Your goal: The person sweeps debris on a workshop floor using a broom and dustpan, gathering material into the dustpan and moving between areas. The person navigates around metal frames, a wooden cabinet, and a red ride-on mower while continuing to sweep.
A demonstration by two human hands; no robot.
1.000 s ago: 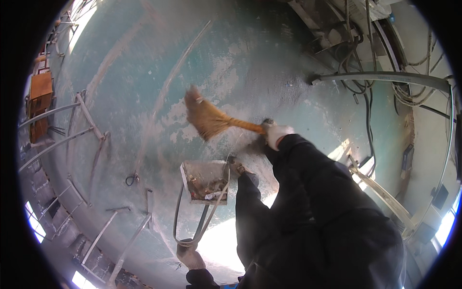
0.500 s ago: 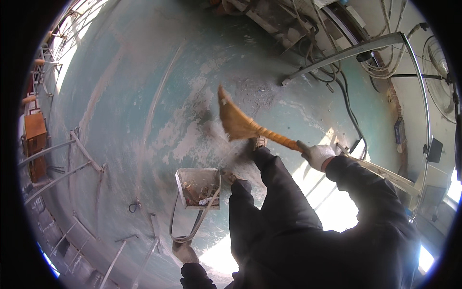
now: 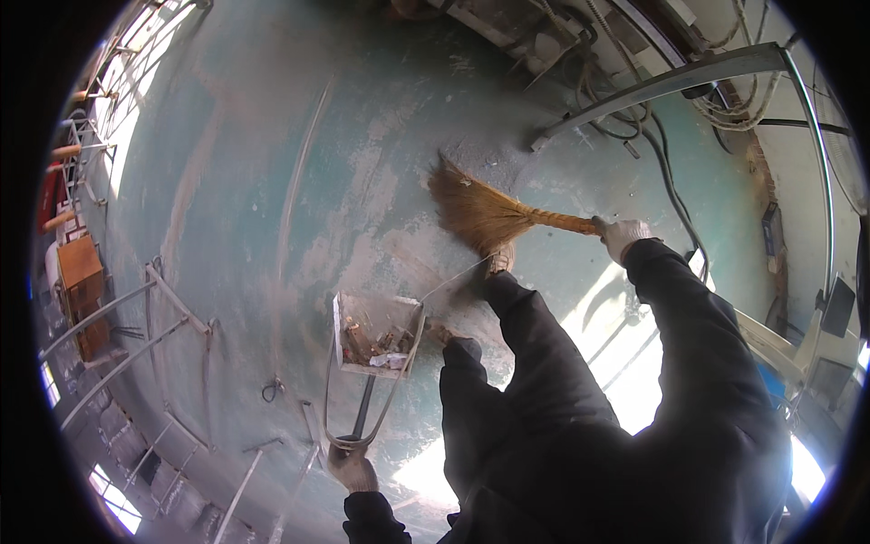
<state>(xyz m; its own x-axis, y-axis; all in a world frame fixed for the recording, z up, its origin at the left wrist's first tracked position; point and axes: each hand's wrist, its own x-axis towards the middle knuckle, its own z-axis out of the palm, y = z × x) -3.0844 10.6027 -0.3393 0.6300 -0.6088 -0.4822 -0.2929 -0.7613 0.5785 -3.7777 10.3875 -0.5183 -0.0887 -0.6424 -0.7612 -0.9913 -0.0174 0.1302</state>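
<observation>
My right hand (image 3: pixel 623 238), in a pale work glove, is wrapped round the end of a straw broom's handle. The broom (image 3: pixel 485 207) points leftward, its bristles fanned out over the floor beside my far shoe. Down at the lower left, my gloved left hand (image 3: pixel 352 468) grips the bent metal handle of a dustpan (image 3: pixel 378 310). That dustpan is a square metal box with a long looped handle, and scraps and debris (image 3: pixel 376 345) lie inside it. Grey dust and small bits (image 3: pixel 494 168) are spread on the floor just past the bristles.
Metal frames (image 3: pixel 172 299) stand at the left, near a brown wooden box (image 3: pixel 80 272). Cables (image 3: pixel 666 172) run along the floor at the right, under a curved metal bar (image 3: pixel 662 89). Machinery lines the far edge. The worn green floor (image 3: pixel 245 181) has patches of sunlight.
My right hand and the broom have moved slightly away from me, and the bristles now spread wider, lower to the floor. The dustpan has shifted a little nearer my feet, still in my left hand.
</observation>
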